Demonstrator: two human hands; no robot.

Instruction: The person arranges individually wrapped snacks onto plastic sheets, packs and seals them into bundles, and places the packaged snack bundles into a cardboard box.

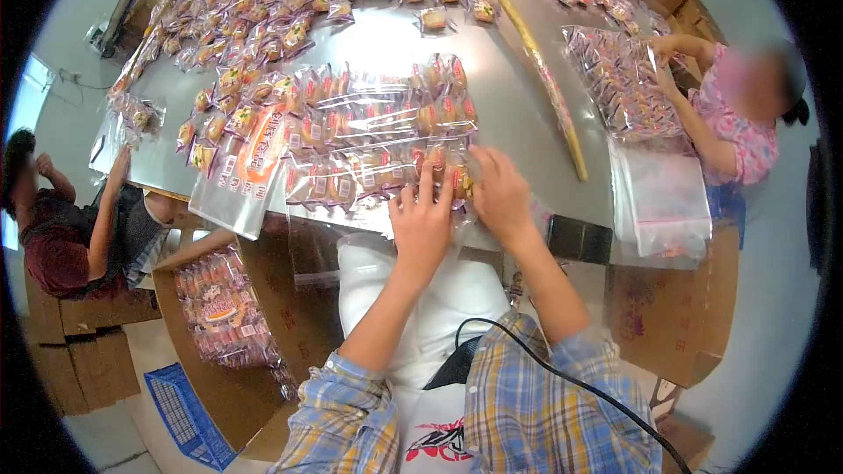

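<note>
A large clear plastic bag [364,127] lies on the metal table in front of me, filled with rows of small wrapped cakes. My left hand [423,224] rests at the bag's near edge, its fingers stretched out over the front row of cakes. At the bag's right end, my right hand [500,193] has its fingers against the side of the last cakes, fingertips partly hidden. Printed clear bags [241,180] lie flat just left of the filled one, with loose wrapped cakes [230,114] along their upper edge.
Wrapped cakes [250,13] are heaped across the far table. A long yellowish pole [531,53] divides the tabletop. At right, a co-worker [742,110] handles another filled bag [619,83]; a person [66,237] sits at left. Cardboard boxes [672,316] and a blue crate [186,417] stand below.
</note>
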